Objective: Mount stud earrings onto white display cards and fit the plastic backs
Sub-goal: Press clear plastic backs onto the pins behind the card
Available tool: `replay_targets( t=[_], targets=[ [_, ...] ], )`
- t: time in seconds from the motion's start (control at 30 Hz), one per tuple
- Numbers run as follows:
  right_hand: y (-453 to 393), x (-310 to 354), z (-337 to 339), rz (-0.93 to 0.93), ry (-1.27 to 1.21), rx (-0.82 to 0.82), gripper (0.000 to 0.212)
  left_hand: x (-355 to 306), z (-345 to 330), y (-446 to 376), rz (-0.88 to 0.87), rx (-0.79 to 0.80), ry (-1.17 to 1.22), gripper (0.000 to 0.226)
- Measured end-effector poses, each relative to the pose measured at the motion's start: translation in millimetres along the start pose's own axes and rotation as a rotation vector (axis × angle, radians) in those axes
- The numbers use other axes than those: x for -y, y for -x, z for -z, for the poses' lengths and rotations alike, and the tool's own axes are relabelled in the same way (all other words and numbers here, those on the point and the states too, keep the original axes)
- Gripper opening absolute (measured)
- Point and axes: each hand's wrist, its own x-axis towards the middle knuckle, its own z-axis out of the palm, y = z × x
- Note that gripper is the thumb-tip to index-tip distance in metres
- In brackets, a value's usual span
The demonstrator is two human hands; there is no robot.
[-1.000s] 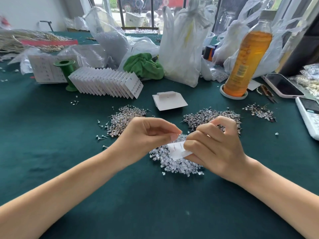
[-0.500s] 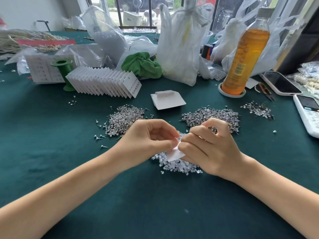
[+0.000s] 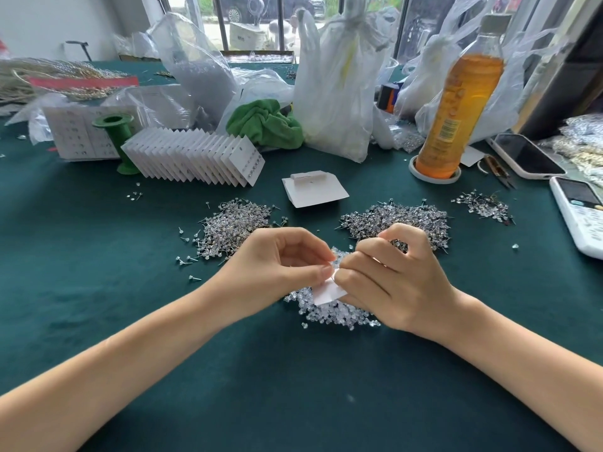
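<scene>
Both hands meet over a heap of clear plastic backs (image 3: 336, 313) on the green cloth. My right hand (image 3: 388, 278) grips a small white display card (image 3: 328, 293), only its lower corner showing. My left hand (image 3: 277, 269) pinches at the card's top edge with thumb and forefinger; whatever small piece it holds is hidden. Two piles of stud earrings lie behind the hands, one on the left (image 3: 231, 226) and one on the right (image 3: 401, 221). A row of filled cards (image 3: 195, 158) leans at the back left.
A folded white card (image 3: 313, 190) lies behind the hands. An orange drink bottle (image 3: 456, 102) stands at the back right, with two phones (image 3: 528, 156) (image 3: 580, 210), small snips (image 3: 496, 171) and a third stud heap (image 3: 486, 205). Plastic bags (image 3: 336, 86), a green cloth (image 3: 264, 123) and a green spool (image 3: 115, 138) crowd the back.
The hands have closed together, my left thumb and forefinger coming against the card's top edge. The card has tilted, so less of it shows.
</scene>
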Motion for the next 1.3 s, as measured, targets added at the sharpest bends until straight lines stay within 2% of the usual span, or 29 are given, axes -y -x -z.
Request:
replay_targets(
  t=[0.47, 0.97, 1.2, 1.3],
  targets=[
    [0.6, -0.5, 0.9, -0.029, 0.002, 0.003, 0.023, 2.2, -0.9, 0.0, -0.014, -0.025, 0.005, 0.013],
    [1.2, 0.0, 1.2, -0.006, 0.029, 0.012, 0.021, 3.4, 0.8, -1.3, -0.071, 0.05, -0.054, 0.014],
    [-3.5, -2.3, 2.7, -0.059, -0.003, -0.006, 0.028, 4.1, 2.3, -2.4, -0.139, 0.02, -0.057, 0.016],
    [-1.8, -2.7, 1.9, -0.044, -0.009, 0.005, 0.023, 5.0, 4.8, -3.7, -0.145, 0.012, -0.056, 0.016]
  ],
)
